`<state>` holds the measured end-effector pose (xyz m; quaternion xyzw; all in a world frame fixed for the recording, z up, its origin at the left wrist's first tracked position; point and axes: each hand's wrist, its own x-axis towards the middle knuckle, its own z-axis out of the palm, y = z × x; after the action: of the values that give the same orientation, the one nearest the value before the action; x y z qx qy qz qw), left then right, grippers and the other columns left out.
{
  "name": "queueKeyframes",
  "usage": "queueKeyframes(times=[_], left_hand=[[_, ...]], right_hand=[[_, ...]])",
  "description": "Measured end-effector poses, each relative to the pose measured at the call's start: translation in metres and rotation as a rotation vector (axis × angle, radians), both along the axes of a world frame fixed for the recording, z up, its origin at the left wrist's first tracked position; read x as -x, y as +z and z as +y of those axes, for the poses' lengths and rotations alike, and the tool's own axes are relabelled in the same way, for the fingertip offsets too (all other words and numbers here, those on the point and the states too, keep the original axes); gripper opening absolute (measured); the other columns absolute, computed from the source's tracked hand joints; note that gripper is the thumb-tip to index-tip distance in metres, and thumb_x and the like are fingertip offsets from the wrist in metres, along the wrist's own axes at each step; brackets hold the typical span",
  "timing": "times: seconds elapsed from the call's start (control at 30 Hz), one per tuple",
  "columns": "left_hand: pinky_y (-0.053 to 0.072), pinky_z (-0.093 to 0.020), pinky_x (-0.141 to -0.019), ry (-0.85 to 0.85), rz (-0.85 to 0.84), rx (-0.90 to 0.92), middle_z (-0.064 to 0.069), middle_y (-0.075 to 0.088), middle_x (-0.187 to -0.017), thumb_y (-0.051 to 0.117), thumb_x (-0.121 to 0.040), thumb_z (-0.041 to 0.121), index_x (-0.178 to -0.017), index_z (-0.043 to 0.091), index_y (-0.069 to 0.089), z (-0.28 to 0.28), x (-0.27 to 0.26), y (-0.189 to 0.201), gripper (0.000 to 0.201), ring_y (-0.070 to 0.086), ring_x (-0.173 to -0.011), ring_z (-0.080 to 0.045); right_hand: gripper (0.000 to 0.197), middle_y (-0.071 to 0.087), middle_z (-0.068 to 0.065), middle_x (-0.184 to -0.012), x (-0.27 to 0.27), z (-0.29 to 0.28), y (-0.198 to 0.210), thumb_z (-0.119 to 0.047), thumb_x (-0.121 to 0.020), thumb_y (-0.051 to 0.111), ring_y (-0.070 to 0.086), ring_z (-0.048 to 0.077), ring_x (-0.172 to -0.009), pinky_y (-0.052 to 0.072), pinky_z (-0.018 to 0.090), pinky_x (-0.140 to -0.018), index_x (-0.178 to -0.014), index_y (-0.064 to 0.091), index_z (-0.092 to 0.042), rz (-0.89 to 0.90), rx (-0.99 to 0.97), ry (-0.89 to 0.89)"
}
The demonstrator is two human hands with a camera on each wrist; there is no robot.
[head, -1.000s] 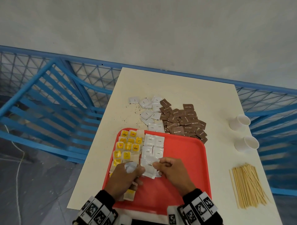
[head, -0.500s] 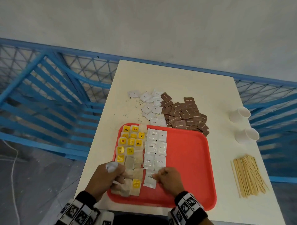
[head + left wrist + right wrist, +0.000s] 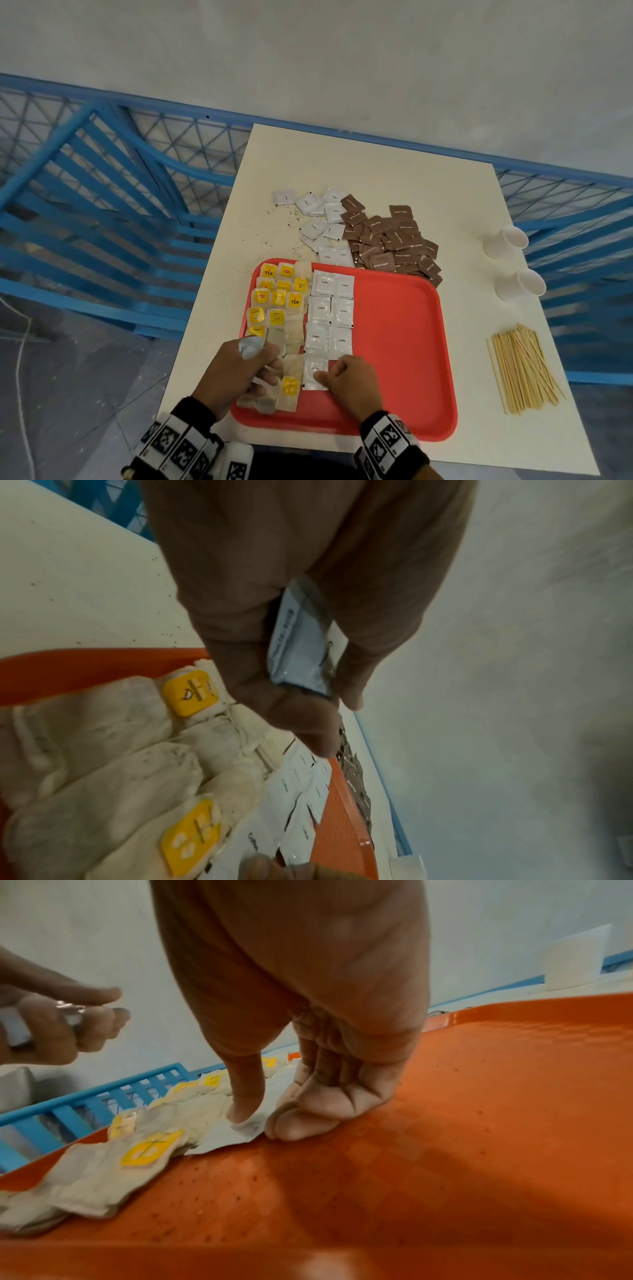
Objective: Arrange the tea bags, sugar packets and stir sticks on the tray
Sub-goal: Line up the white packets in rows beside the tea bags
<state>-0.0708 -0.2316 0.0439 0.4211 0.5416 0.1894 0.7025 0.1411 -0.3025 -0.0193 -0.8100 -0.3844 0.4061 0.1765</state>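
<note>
A red tray (image 3: 404,342) lies at the table's near edge. Tea bags (image 3: 279,301) with yellow tags fill its left side, and white packets (image 3: 330,311) sit beside them in two columns. My right hand (image 3: 327,371) pinches one white packet (image 3: 313,373) flat on the tray at the foot of the left column; the thumb (image 3: 241,1112) presses on this packet (image 3: 232,1137), with curled fingers at its edge. My left hand (image 3: 262,371) hovers over the near tea bags (image 3: 103,753) and grips a small stack of white packets (image 3: 301,647).
Loose white packets (image 3: 317,219) and a heap of brown sugar packets (image 3: 394,240) lie on the table beyond the tray. Stir sticks (image 3: 524,370) lie to the right, with two paper cups (image 3: 507,241) behind them. A blue railing (image 3: 102,212) runs along the left.
The right hand took a white packet from between both hands and brought it down onto the tray below the left column. The left hand drew back to the left with its stack.
</note>
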Motion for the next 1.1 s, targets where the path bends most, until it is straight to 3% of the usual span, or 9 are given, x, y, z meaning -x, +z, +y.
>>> queueKeyframes(times=[0.17, 0.3, 0.37, 0.47, 0.57, 0.73, 0.8, 0.9, 1.1], left_hand=[[0.052, -0.029, -0.052, 0.054, -0.050, 0.134, -0.020, 0.073, -0.083, 0.052, -0.095, 0.051, -0.102, -0.002, 0.067, 0.000, -0.012, 0.010, 0.056, 0.068, -0.066, -0.025], [0.050, -0.028, -0.044, 0.117, -0.311, 0.333, -0.025, 0.069, -0.087, 0.037, -0.091, 0.064, -0.106, -0.003, 0.064, 0.004, -0.025, 0.022, 0.074, 0.066, -0.058, -0.029], [0.050, -0.028, -0.044, 0.087, -0.414, 0.387, -0.026, 0.067, -0.089, 0.035, -0.088, 0.069, -0.116, -0.003, 0.060, 0.005, -0.034, 0.024, 0.081, 0.066, -0.059, -0.031], [0.050, -0.029, -0.044, 0.016, -0.475, 0.372, -0.025, 0.065, -0.088, 0.033, -0.090, 0.069, -0.122, -0.001, 0.062, 0.002, -0.052, 0.030, 0.082, 0.066, -0.058, -0.032], [0.050, -0.027, -0.043, -0.049, -0.397, 0.254, -0.023, 0.068, -0.086, 0.034, -0.097, 0.061, -0.107, 0.009, 0.072, -0.003, -0.071, 0.040, 0.065, 0.066, -0.059, -0.030], [0.049, -0.026, -0.048, -0.131, -0.185, -0.027, -0.016, 0.072, -0.089, 0.063, -0.092, 0.039, -0.108, 0.011, 0.070, -0.010, -0.076, 0.036, 0.033, 0.068, -0.070, -0.027], [0.050, -0.026, -0.049, -0.145, -0.157, -0.056, -0.017, 0.072, -0.088, 0.067, -0.090, 0.033, -0.106, 0.009, 0.073, -0.013, -0.076, 0.033, 0.029, 0.068, -0.070, -0.025], [0.049, -0.026, -0.049, -0.107, -0.126, -0.051, -0.018, 0.073, -0.085, 0.072, -0.085, 0.031, -0.099, 0.008, 0.076, -0.014, -0.081, 0.032, 0.028, 0.067, -0.068, -0.022], [0.047, -0.026, -0.048, 0.052, -0.117, -0.017, -0.011, 0.068, -0.078, 0.077, -0.081, 0.031, -0.095, 0.003, 0.075, -0.014, -0.087, 0.029, 0.031, 0.066, -0.067, -0.022]], right_hand=[[0.036, 0.062, -0.004, -0.060, -0.005, -0.002, 0.010, -0.038, -0.078, 0.080, 0.051, 0.002, -0.052, 0.046, 0.022, -0.057, -0.061, 0.057, -0.015, -0.016, -0.025, 0.011], [0.029, 0.058, -0.009, -0.057, -0.008, 0.005, 0.052, -0.033, -0.083, 0.077, 0.046, -0.001, -0.050, 0.040, 0.015, -0.053, -0.070, 0.064, -0.011, 0.086, -0.256, -0.044], [0.025, 0.059, -0.010, -0.060, -0.004, 0.013, 0.084, -0.033, -0.081, 0.080, 0.046, 0.000, -0.054, 0.040, 0.016, -0.055, -0.075, 0.067, -0.013, 0.239, -0.379, -0.028], [0.023, 0.064, -0.006, -0.071, -0.001, 0.023, 0.108, -0.042, -0.073, 0.082, 0.051, 0.001, -0.061, 0.038, 0.015, -0.060, -0.070, 0.068, -0.025, 0.215, -0.406, 0.138], [0.022, 0.063, -0.005, -0.063, -0.013, 0.026, 0.111, -0.029, -0.078, 0.082, 0.053, 0.002, -0.058, 0.037, 0.016, -0.060, -0.062, 0.067, -0.025, 0.216, -0.409, 0.163], [0.022, 0.064, -0.006, -0.057, -0.056, 0.026, 0.113, -0.026, -0.084, 0.077, 0.050, -0.002, -0.055, 0.040, 0.016, -0.058, -0.075, 0.074, -0.006, 0.410, -0.320, 0.094], [0.026, 0.067, -0.001, -0.061, -0.063, 0.026, 0.109, -0.033, -0.087, 0.074, 0.053, 0.002, -0.057, 0.043, 0.020, -0.059, -0.072, 0.072, -0.011, 0.425, -0.269, 0.115], [0.028, 0.061, -0.010, -0.054, -0.065, 0.025, 0.106, -0.035, -0.088, 0.073, 0.048, 0.000, -0.050, 0.040, 0.016, -0.054, -0.066, 0.068, -0.018, 0.483, -0.223, 0.054], [0.016, 0.067, -0.005, -0.067, -0.064, 0.024, 0.101, -0.020, -0.088, 0.074, 0.054, 0.000, -0.056, 0.043, 0.015, -0.055, -0.087, 0.075, -0.004, 0.555, -0.269, 0.017]])
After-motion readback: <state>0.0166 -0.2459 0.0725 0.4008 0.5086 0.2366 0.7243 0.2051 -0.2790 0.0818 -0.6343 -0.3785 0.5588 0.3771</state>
